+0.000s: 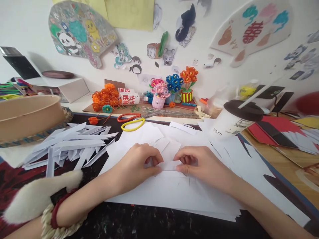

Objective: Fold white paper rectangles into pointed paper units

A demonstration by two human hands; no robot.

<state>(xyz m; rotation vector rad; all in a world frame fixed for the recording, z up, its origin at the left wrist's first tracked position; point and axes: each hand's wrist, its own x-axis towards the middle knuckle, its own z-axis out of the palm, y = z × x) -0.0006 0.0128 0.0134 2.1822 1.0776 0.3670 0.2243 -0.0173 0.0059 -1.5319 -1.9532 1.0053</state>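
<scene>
Paper strip [170, 165] sits pinched between left hand [136, 166] and right hand [199, 166]; even fingertip pressure should probably keep the fold straight.

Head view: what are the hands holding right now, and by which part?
Both hands pinch one small white paper piece: the left hand at its left end, the right hand at its right end.
</scene>
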